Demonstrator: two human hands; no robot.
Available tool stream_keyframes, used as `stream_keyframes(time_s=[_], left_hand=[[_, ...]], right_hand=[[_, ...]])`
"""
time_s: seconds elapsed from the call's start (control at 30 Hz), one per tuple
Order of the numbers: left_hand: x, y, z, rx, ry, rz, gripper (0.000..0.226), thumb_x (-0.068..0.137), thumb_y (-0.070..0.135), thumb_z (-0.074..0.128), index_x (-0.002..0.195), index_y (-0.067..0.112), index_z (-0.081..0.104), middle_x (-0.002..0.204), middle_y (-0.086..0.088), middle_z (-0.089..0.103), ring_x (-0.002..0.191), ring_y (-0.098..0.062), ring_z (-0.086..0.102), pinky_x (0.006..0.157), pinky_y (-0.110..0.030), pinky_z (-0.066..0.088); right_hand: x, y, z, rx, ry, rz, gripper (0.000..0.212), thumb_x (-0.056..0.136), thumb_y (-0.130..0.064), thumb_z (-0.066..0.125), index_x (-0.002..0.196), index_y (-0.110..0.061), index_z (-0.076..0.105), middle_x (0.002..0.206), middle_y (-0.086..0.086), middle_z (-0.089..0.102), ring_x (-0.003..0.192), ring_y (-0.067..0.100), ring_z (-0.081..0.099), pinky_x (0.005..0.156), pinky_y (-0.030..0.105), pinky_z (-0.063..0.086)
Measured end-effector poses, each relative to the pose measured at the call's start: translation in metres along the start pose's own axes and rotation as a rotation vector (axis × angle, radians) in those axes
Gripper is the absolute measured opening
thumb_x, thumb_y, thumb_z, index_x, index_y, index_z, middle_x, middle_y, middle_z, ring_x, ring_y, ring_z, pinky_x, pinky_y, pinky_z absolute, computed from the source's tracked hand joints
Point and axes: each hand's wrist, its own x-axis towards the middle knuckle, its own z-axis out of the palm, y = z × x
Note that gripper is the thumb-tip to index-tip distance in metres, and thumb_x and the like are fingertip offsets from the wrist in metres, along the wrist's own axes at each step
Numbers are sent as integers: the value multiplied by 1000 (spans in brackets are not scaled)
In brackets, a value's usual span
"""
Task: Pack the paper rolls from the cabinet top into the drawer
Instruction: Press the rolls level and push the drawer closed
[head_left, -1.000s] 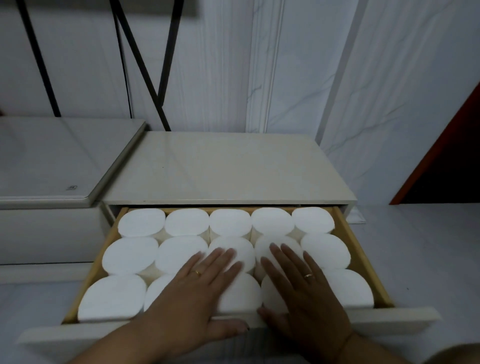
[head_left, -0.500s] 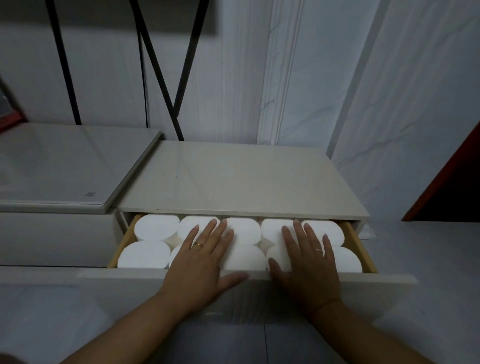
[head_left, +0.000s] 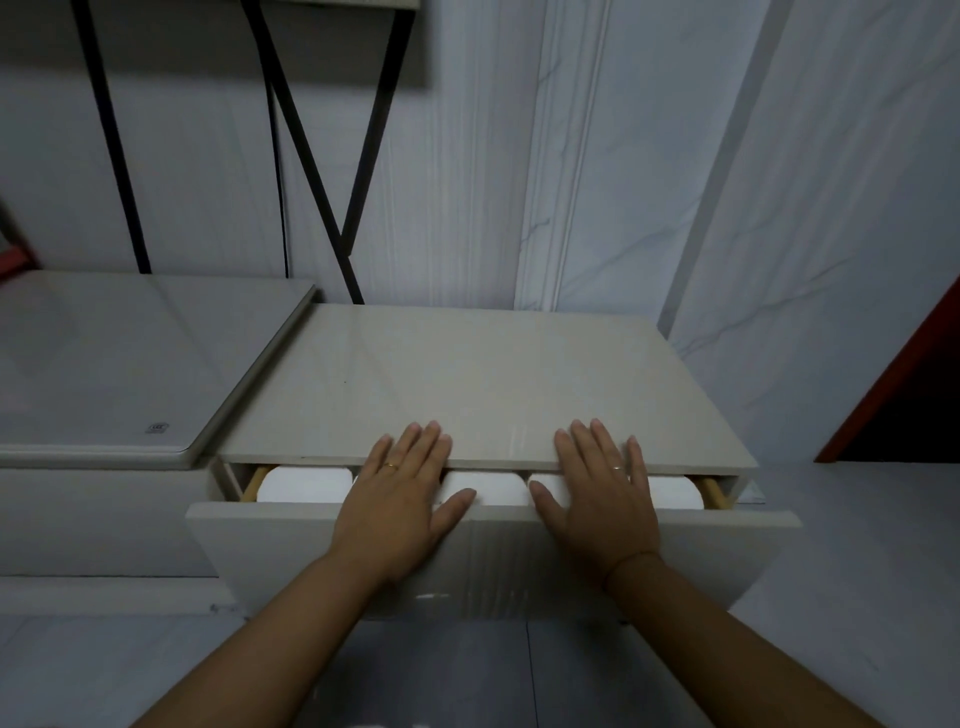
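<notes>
Head view: left hand (head_left: 397, 506) and right hand (head_left: 597, 501), flat and spread, holding nothing, press the drawer (head_left: 311, 540) front at 6 o'clock to shut in the paper rolls (head_left: 304, 486).

Readable text: none
Mark: small dark stamped logo (head_left: 158, 428), too small to read
Carrier: glass-topped unit (head_left: 104, 364) at 9 o'clock, front corner

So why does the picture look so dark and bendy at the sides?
Head view: the room light is dim and bluish, so only the white paper rolls look bright; the wide lens bows the pale drawer front near the edges; both hands stay sharp, without glare.
</notes>
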Motion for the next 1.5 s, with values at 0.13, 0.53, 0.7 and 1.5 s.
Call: stream_keyframes(time_s=[0.13, 0.53, 0.7, 1.5], left_hand=[[14, -4, 4, 13, 4, -5, 81, 86, 68, -5, 152, 24, 9, 161, 3, 3, 147, -13, -4, 119, -34, -8], [43, -13, 14, 19, 16, -49, 81, 84, 71, -10, 151, 29, 8, 160, 5, 5, 147, -13, 0, 118, -34, -3], [44, -14, 15, 18, 19, -48, 79, 84, 69, -5, 151, 30, 9, 160, 7, 6, 147, -11, 1, 118, -33, -3], [45, -10, 5, 16, 66, -60, 68, 91, 61, 20, 135, 21, 52, 141, -1, 52, 132, -20, 46, 111, -37, 29]], right_hand=[[12, 0, 2, -24, 39, 20, 81, 82, -67, 10, 144, -19, 31, 153, 5, 28, 144, 23, 17, 115, 46, -5], [42, 5, 18, 62, 10, 40, 74, 84, -61, 14, 144, -21, 28, 153, 0, 28, 142, 16, 21, 117, 34, 8], [42, 4, 16, 93, 18, 33, 73, 84, -59, 18, 143, -18, 34, 151, 3, 33, 141, 19, 27, 115, 33, 9], [41, -3, 1, 149, 132, 46, 54, 77, -41, 42, 105, -3, 69, 108, 17, 69, 99, 33, 67, 85, 47, 53]])
